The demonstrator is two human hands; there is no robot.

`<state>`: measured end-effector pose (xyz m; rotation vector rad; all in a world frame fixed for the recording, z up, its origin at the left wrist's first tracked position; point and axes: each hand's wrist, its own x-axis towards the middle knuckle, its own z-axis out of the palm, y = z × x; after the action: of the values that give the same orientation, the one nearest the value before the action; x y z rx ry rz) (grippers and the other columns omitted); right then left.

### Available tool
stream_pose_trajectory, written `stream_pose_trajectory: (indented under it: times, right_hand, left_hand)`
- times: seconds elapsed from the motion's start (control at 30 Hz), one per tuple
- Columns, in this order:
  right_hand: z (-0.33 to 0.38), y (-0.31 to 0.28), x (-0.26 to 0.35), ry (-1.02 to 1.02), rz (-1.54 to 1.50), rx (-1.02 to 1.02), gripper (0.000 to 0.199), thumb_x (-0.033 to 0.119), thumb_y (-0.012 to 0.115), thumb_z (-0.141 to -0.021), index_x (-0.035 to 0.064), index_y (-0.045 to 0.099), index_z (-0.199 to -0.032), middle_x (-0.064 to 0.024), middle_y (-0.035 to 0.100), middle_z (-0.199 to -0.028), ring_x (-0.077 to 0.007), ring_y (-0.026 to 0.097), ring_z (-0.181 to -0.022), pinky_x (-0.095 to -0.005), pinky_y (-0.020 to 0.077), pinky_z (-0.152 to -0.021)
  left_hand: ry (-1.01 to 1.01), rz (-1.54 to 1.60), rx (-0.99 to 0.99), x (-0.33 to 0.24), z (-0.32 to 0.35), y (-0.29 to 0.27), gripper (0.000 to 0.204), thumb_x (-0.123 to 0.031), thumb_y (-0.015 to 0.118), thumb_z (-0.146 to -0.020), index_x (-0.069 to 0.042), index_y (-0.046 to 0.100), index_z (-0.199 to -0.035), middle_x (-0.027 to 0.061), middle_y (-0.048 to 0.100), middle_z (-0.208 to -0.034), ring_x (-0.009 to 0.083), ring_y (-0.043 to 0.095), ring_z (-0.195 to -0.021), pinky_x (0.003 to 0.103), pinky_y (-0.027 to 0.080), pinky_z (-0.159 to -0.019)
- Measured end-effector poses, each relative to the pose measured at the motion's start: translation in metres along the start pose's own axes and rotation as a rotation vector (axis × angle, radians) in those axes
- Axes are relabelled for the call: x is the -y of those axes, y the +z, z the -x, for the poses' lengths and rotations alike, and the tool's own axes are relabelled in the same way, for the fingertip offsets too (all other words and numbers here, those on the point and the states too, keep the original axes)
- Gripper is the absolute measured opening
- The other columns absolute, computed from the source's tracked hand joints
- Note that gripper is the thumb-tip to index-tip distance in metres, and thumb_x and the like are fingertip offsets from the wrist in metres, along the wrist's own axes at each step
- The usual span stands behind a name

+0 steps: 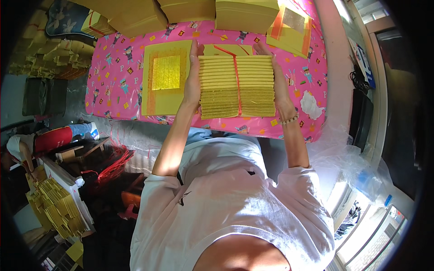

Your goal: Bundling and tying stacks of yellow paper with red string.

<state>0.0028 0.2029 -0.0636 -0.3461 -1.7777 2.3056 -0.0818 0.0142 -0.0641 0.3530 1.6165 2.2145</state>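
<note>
Between my two palms is a thick bundle of folded yellow paper (pixel 218 81), its layered edges facing me. A red string (pixel 236 77) runs across its middle. My left hand (pixel 193 79) presses flat along the bundle's left side, fingers straight and pointing away. Against the opposite side lies my right hand (pixel 280 86), also with straight fingers. Left of the bundle, a yellow paper stack (pixel 149 101) with a shiny gold square (pixel 166 73) on top rests on the pink tablecloth (pixel 108 97). More yellow paper (pixel 251 50) with a red strip shows just behind the bundle.
Large yellow paper stacks (pixel 246 18) line the table's far edge. Another gold-squared stack (pixel 289 34) is at the far right, and a crumpled white tissue (pixel 312 106) lies nearer. At lower left, another person (pixel 52 139) works beside yellow bundles (pixel 61 205) and red strings (pixel 113 165).
</note>
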Motion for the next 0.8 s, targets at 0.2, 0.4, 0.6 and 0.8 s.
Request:
stream_pose_trajectory:
  times: [0.2, 0.4, 0.6, 0.8]
  right_hand:
    - [-0.006, -0.005, -0.003, 0.032, -0.026, 0.070, 0.059, 0.046, 0.022, -0.099, 0.0053, 0.033, -0.141, -0.0125, 0.032, -0.146, -0.0227, 0.029, -0.135, -0.0331, 0.0231, -0.111]
    - [-0.021, -0.011, -0.003, 0.123, -0.106, 0.021, 0.064, 0.053, 0.020, -0.097, 0.0078, 0.036, -0.140, -0.0127, 0.034, -0.145, -0.0219, 0.033, -0.132, -0.0333, 0.0262, -0.109]
    - [-0.034, -0.003, -0.016, 0.094, -0.186, 0.116, 0.065, 0.053, 0.020, -0.097, 0.0044, 0.040, -0.136, -0.0141, 0.040, -0.139, -0.0223, 0.038, -0.128, -0.0333, 0.0288, -0.108]
    - [-0.033, -0.001, -0.014, 0.159, -0.267, 0.042, 0.063, 0.050, 0.022, -0.098, 0.0016, 0.044, -0.132, -0.0146, 0.048, -0.130, -0.0213, 0.044, -0.123, -0.0321, 0.0344, -0.103]
  left_hand:
    - [-0.092, -0.078, 0.087, 0.001, -0.010, -0.010, 0.062, -0.052, 0.023, -0.098, -0.011, 0.024, -0.145, 0.0132, 0.035, -0.139, 0.0223, 0.032, -0.130, 0.033, 0.023, -0.108]
    - [-0.103, -0.004, 0.060, 0.001, -0.014, -0.016, 0.063, -0.053, 0.025, -0.097, -0.012, 0.026, -0.145, 0.0177, 0.027, -0.147, 0.0251, 0.028, -0.135, 0.036, 0.023, -0.109]
    - [-0.076, 0.010, 0.018, 0.006, -0.017, -0.010, 0.072, -0.060, 0.020, -0.094, -0.012, 0.014, -0.148, 0.0186, 0.025, -0.148, 0.0259, 0.026, -0.136, 0.036, 0.021, -0.111]
    - [-0.095, -0.047, 0.011, 0.003, -0.018, -0.010, 0.077, -0.064, 0.016, -0.092, -0.011, 0.012, -0.148, 0.0154, 0.033, -0.142, 0.0241, 0.035, -0.129, 0.033, 0.025, -0.107]
